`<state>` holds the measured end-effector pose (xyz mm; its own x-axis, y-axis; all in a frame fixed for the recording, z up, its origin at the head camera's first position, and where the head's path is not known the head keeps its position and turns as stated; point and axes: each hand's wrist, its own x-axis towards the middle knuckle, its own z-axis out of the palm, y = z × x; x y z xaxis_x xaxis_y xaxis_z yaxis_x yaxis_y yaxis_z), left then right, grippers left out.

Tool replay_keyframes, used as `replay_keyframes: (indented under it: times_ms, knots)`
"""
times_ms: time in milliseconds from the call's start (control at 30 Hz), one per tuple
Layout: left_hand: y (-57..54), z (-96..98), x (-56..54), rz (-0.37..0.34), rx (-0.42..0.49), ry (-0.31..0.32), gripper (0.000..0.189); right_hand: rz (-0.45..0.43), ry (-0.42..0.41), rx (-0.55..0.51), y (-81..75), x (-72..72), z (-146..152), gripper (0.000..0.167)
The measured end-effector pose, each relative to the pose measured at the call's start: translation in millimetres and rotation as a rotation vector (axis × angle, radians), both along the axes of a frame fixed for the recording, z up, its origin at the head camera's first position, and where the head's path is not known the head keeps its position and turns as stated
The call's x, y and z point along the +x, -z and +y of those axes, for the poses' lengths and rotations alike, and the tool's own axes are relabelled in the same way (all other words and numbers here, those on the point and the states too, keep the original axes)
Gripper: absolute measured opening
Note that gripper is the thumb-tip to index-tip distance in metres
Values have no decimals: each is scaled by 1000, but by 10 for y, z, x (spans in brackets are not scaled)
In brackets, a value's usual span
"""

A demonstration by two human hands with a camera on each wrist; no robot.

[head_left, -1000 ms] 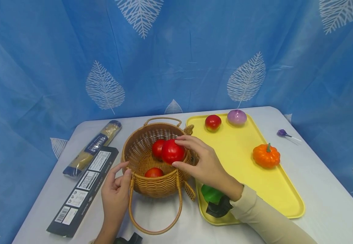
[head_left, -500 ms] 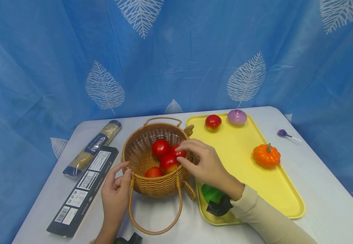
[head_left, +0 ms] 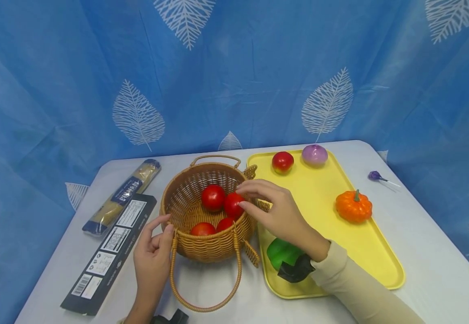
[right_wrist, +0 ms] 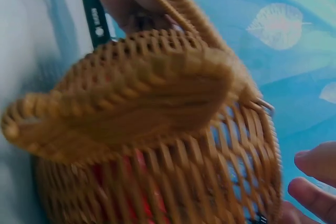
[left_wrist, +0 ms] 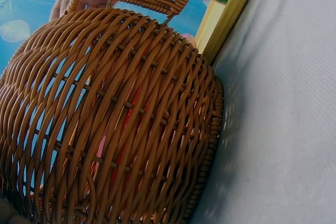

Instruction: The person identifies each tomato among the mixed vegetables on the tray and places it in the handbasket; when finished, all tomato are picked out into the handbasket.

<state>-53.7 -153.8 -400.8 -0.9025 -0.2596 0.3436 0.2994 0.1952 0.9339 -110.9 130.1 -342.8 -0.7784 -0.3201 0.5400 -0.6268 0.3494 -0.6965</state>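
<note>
A wicker basket (head_left: pixel 208 247) stands on the table with several red, round fruits in it. Its rim is pinched at the near left by the thumb and forefinger of my left hand (head_left: pixel 152 256). Over the right rim, my right hand (head_left: pixel 272 204) holds nothing, its fingers loosely bent beside the rightmost red fruit (head_left: pixel 233 205); whether they touch it I cannot tell. Another red fruit (head_left: pixel 213 198) lies at the middle, and a red fruit (head_left: pixel 203 229) sits against the near wall. In the right wrist view, fingertips (right_wrist: pixel 315 192) of my right hand show beside the weave.
Right of the basket, a yellow tray (head_left: pixel 319 202) bears a red fruit (head_left: pixel 282 162), a purple onion-like vegetable (head_left: pixel 314 155), an orange pumpkin (head_left: pixel 354 206) and a green pepper (head_left: pixel 281 253). A purple lollipop (head_left: pixel 375 176) lies farther right. A pasta pack (head_left: pixel 123 195) and black box (head_left: pixel 110 254) lie left.
My right hand has let go of a red fruit inside the basket and drawn back slightly to the right. The fruits have rolled apart. My left hand has kept its place on the rim.
</note>
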Motion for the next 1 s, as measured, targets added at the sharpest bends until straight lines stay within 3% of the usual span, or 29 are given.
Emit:
replay_keyframes:
  times_ms: [100, 433, 700, 1000]
  knots:
    - [-1, -8, -1, -1, -8, -4, 29, -45, 3, -44, -67, -31, 81, 28]
    - [26, -25, -27, 46, -1, 31, 29, -132, 126, -77, -187, -298, 590, 29]
    - [16, -29, -17, 54, 17, 56, 30, -149, 277, 13, -136, -484, 895, 34]
    - [22, -24, -23, 55, 15, 46, 29, -228, 382, 66, 16, -765, 1023, 42]
